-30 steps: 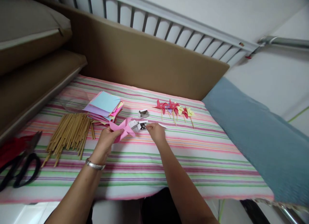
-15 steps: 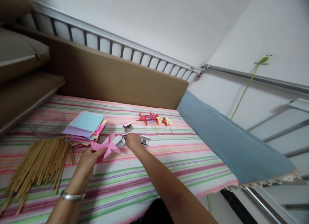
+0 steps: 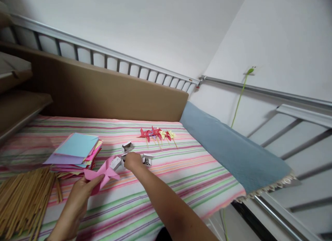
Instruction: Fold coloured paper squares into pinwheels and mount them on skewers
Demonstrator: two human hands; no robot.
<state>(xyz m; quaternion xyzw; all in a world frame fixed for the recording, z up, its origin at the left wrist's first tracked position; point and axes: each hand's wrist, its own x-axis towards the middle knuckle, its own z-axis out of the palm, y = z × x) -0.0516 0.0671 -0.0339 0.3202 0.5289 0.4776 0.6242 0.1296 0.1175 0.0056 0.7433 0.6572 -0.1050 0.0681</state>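
Note:
My left hand is closed on a pink paper pinwheel, thumb on top of its folded blades. Just to the right, my right hand reaches into a group of small white boxes, its fingers bent down and mostly hidden behind its back. Whatever those fingers pinch is out of sight. An open box lies beyond the hand. Another open box, at its right, contains small shiny metal pieces. A closed-looking white box sits by the pinwheel's blade.
Stacked coloured paper squares and a pile of wooden sticks lie on the left. Several finished pinwheels on sticks rest farther back on the striped cloth. A brown board stands along the back, cardboard packages at far left.
The view has turned slightly, so everything sits farther left and a bit lower. My left hand keeps its hold on the pinwheel, and my right hand stays at the small boxes.

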